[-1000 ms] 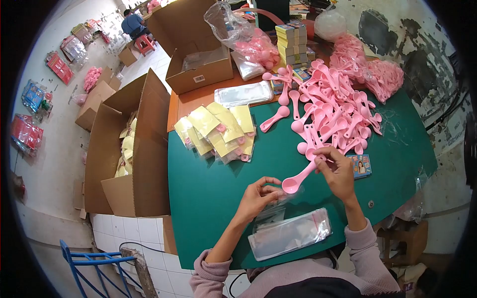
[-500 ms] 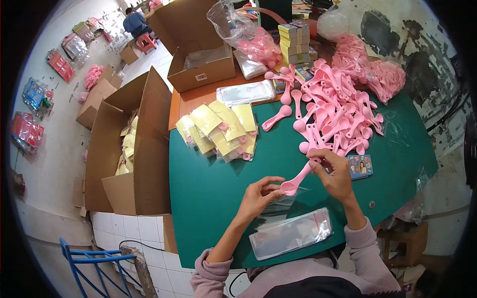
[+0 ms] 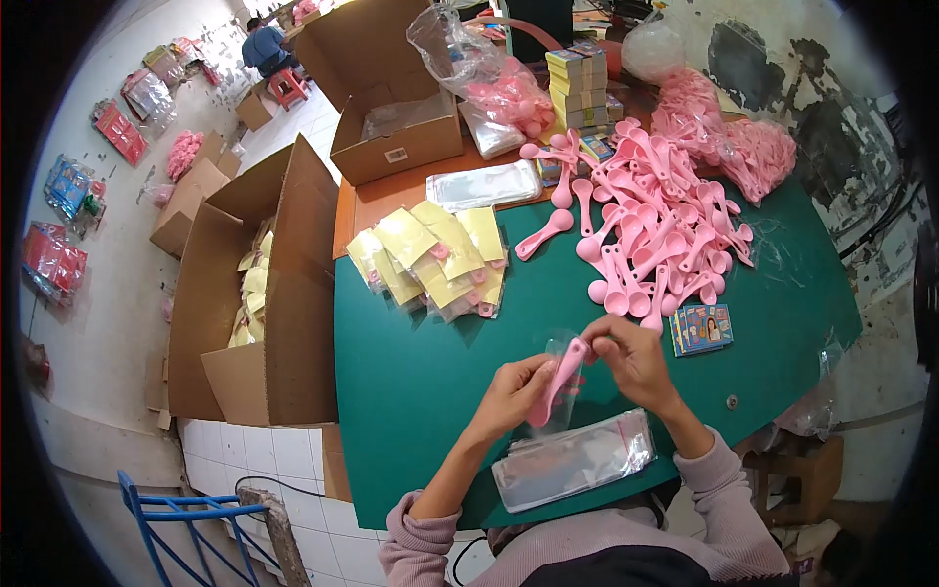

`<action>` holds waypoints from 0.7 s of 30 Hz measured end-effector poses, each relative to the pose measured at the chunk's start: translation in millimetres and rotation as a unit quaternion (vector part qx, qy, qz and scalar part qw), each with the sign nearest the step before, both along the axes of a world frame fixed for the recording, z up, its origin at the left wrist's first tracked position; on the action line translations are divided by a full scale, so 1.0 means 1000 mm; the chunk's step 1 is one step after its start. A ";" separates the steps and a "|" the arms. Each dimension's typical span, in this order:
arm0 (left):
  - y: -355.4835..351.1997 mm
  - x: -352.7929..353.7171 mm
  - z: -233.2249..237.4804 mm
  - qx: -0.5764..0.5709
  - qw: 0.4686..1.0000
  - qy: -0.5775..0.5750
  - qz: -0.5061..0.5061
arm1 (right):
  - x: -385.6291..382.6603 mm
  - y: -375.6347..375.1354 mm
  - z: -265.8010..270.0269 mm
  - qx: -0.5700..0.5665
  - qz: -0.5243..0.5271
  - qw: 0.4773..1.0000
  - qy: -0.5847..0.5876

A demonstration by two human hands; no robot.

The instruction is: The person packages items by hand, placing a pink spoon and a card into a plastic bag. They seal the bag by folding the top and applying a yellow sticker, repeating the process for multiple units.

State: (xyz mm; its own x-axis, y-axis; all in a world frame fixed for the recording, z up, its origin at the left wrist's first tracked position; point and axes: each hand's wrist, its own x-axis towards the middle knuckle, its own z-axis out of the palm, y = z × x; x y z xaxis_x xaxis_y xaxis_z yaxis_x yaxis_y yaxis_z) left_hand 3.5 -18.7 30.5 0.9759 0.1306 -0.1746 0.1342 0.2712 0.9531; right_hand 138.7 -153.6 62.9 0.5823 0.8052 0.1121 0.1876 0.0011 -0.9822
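My left hand [image 3: 515,393] is closed round a clear plastic sleeve with a pink spoon [image 3: 559,383] inside, the bowl end down and the handle slanting up. My right hand [image 3: 627,358] has its fingers bent at the upper end of the handle; whether it grips the spoon or the sleeve is hard to tell. Below both hands lies a stack of clear sleeves [image 3: 575,462]. Blue picture cards [image 3: 702,330] rest to the right of my right hand. A big heap of pink spoons [image 3: 657,225] is spread beyond them.
Packed sleeves with yellow cards [image 3: 430,256] lie at the left of the green table [image 3: 430,382]. Large cardboard box [image 3: 303,293] stands left of it. Behind are an open box [image 3: 399,147], bundled cards [image 3: 579,88] and bagged spoons [image 3: 758,157]. A person [image 3: 264,49] sits far off.
The spoon has gone into the clear sleeve and turned steeper. My left hand moved slightly down and right; my right hand moved down and left, uncovering more of the blue cards.
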 end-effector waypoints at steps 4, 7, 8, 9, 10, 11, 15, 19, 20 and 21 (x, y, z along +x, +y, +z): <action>0.001 0.000 0.008 -0.018 0.998 0.004 0.056 | -0.006 -0.003 0.002 0.065 0.099 0.972 -0.201; 0.005 -0.004 0.014 -0.022 0.997 -0.002 0.080 | 0.027 -0.028 0.002 0.038 0.025 0.991 -0.127; 0.007 -0.005 0.015 -0.029 0.995 -0.009 0.098 | 0.049 -0.047 0.004 -0.026 -0.039 0.985 -0.164; 0.008 -0.006 0.016 -0.031 0.995 -0.010 0.097 | 0.063 -0.066 -0.001 -0.127 -0.173 0.951 -0.224; 0.010 -0.007 0.018 -0.027 0.995 0.005 0.101 | 0.078 -0.082 -0.008 -0.224 -0.301 0.884 -0.278; 0.011 -0.006 0.019 -0.023 0.994 0.018 0.105 | 0.092 -0.103 -0.027 -0.319 -0.322 0.835 -0.312; 0.009 -0.002 0.019 -0.021 0.994 0.032 0.101 | 0.087 -0.115 -0.034 -0.402 -0.353 0.799 -0.276; 0.005 -0.001 0.016 -0.030 0.995 0.033 0.085 | 0.087 -0.107 -0.024 -0.382 -0.385 0.748 -0.384; 0.004 0.000 0.016 -0.033 0.996 0.034 0.082 | 0.084 -0.104 -0.013 -0.311 -0.346 0.827 -0.315; 0.004 0.000 0.016 -0.033 0.996 0.035 0.079 | 0.078 -0.101 -0.001 -0.237 -0.303 0.892 -0.239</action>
